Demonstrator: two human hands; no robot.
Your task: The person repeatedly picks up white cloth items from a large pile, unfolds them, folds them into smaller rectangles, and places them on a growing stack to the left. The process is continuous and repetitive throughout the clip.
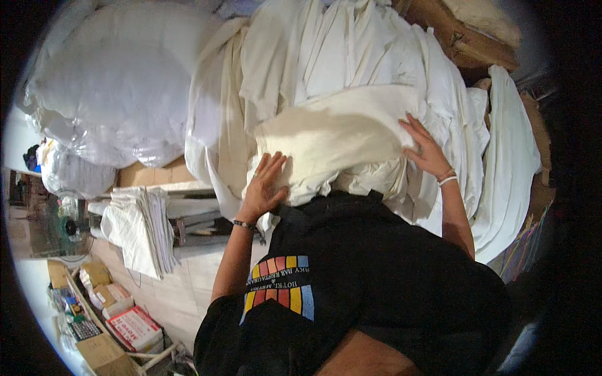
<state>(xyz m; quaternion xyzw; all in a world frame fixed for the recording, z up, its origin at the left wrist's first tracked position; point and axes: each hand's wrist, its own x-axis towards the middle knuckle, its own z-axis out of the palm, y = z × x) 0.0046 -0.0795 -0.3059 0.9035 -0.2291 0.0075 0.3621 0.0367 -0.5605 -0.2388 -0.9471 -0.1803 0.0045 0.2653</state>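
Note:
A cream cloth (338, 136) lies spread over a heap of white and cream fabric (357, 51) in front of my body. My left hand (267, 185) rests near the cloth's left end, palm down with the fingers extended. On the right side, my right hand (425, 148) touches the cloth's edge, its fingers somewhat apart. Neither hand is closed around anything. Below the cloth, bunched cream fabric (371, 178) shows against my black shirt. Long folds of white fabric hang down beyond my right hand.
Large clear plastic bags (117, 84) with pale contents fill the upper left. Folded white cloths (136, 230) drape over a low shelf. A red-and-white box (135, 329), cartons and a fan (69, 228) are at the lower left. Brown cardboard (442, 33) stands at the upper right.

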